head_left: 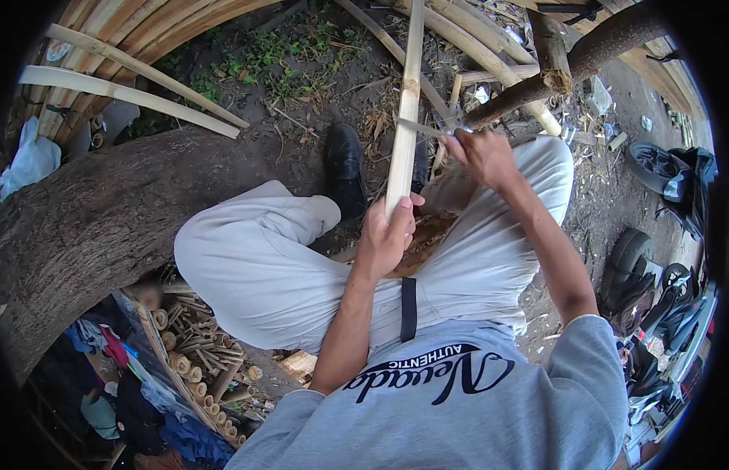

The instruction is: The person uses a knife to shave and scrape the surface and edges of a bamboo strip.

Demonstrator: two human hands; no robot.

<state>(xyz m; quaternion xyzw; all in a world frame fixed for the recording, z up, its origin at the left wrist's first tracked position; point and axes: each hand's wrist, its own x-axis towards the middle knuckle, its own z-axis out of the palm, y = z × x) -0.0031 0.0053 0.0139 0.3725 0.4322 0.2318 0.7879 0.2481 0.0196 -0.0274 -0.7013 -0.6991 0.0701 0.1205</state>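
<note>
My left hand [386, 235] is closed around the lower end of a long, pale bamboo strip [407, 117], which stretches away from me past the top edge of the view. To its right, my right hand [480, 155] is wrapped round the handle of a knife [419, 127]. The thin blade points left and lies across the strip, a good way beyond my left hand. The knife's handle is mostly hidden by my fingers. Below the strip are my spread knees in light trousers and a black shoe [345, 157].
A thick tree trunk [106, 211] curves along the left. Bamboo strips [137, 94] stand at the upper left, and cut bamboo pieces [204, 345] lie at the lower left. A dark branch [584, 59] crosses the upper right. Tyres [629, 254] lie at the far right.
</note>
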